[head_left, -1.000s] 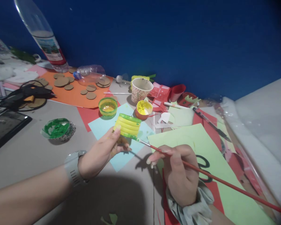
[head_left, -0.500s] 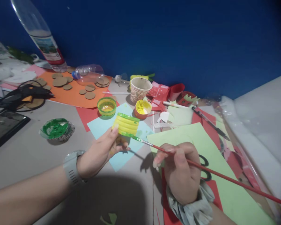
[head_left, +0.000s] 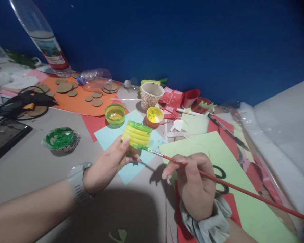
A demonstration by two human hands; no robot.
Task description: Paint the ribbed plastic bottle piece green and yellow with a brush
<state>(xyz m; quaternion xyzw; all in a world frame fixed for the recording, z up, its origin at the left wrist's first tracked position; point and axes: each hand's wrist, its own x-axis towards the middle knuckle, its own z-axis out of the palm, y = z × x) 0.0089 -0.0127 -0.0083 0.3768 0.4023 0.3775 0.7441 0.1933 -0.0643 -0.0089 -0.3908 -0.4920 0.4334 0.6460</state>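
Observation:
Between the thumb and fingers of my left hand (head_left: 108, 165) is a yellow ribbed cup-like piece (head_left: 137, 134) with green painted along its upper and lower edges. My right hand (head_left: 196, 182) pinches a long red paintbrush (head_left: 233, 185). The brush's green-coated bristles touch the lower edge of the yellow piece. Below both lies a light blue paper sheet (head_left: 126, 173). Just behind stand a small bowl of yellow paint (head_left: 155, 116) and a clear yellow-and-green cup (head_left: 115, 114). A dish of green paint (head_left: 59, 139) sits to the left of my left hand.
A paper cup (head_left: 152, 96) stands at the back near the blue wall (head_left: 167, 40). Cardboard discs (head_left: 64, 88) and a plastic bottle on its side (head_left: 96, 79) rest on orange paper. A tall bottle (head_left: 47, 47) stands back left. Green paper (head_left: 245, 189) lies under my right arm.
The yellow piece has turned slightly in my left fingers, showing more of its green top rim. The brush tip has slid a little right along its lower edge.

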